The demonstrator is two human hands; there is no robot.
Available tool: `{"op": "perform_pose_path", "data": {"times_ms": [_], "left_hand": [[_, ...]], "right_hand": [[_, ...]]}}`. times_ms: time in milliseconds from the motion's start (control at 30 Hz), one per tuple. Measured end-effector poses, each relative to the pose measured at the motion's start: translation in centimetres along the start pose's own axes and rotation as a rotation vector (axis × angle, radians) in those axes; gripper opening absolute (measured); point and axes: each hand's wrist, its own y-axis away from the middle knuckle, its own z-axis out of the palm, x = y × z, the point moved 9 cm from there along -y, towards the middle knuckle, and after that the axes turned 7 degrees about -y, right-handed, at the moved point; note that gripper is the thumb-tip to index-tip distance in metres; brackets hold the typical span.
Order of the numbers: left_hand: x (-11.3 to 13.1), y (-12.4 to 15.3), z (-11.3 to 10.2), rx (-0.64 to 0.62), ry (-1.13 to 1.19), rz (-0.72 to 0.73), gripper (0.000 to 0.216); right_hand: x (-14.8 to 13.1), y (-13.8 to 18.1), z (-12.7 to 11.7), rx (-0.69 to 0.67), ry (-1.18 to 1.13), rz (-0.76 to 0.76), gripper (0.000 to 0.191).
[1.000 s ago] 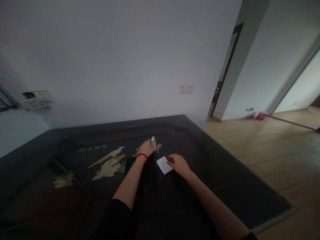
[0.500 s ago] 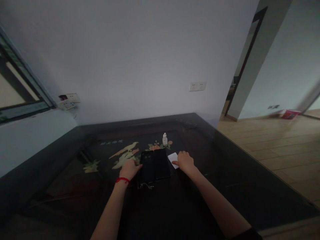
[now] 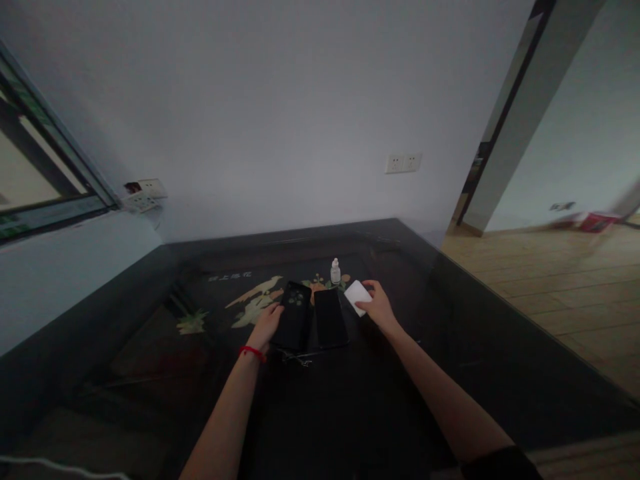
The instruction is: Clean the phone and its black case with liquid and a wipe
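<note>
left hand [image 3: 266, 325]: holds phone case [image 3: 294, 317], grip partly hidden
right hand [image 3: 379, 307]: pinches white square [image 3: 357, 296]
table [image 3: 490, 360]: right edge well apart

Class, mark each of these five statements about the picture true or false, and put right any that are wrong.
1. The right hand holds the white pad. True.
2. The bottle lies on its side. False: it stands upright.
3. The left hand holds the black case. True.
4. The phone lies between the black case and the white pad. True.
5. The bracelet is white. False: it is red.
</note>
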Motion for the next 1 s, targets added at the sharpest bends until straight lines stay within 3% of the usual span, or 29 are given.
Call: {"op": "perform_pose_path", "data": {"times_ms": [133,200,300,367,433,533,633,800,1000], "left_hand": [[2.3,2.5,2.1,-0.100,0.283,-0.027,0.037],[3.9,4.8,5.5,-0.371,0.701,-0.143,0.044],[6.0,7.9,8.7,-0.556,0.949,-0.235,0.053],[6.5,8.8,9.8,-0.547,1.005,-0.248,0.059],[6.4,9.3,10.6,-0.525,1.041,-0.266,0.063],[6.0,9.7,11.7,-0.560,1.101,-0.338,0.060],[5.6,10.0,12.5,-0.603,1.135,-0.417,0.055],[5.0,10.0,12.7,-0.548,1.122,-0.473,0.046],[5.5,9.0,11.6,-0.495,1.219,-0.410,0.037]], "right_hand": [[-3.1,0.0,-2.2,0.125,-0.283,-0.105,0.035],[-6.2,1.1,-3.5,0.231,-0.248,-0.241,0.025],[-11.4,3.9,-2.4,0.237,-0.050,-0.573,0.020],[-13.1,5.5,0.1,0.137,0.138,-0.741,0.030],[-13.2,6.6,2.8,0.029,0.360,-0.833,0.032],[-11.8,7.0,5.2,-0.079,0.619,-0.847,0.029],[-11.0,7.0,6.0,-0.120,0.734,-0.822,0.029],[-11.6,7.7,6.5,-0.204,0.563,-0.851,0.026],[-12.2,9.2,6.6,-0.309,0.262,-0.830,0.027]]}}
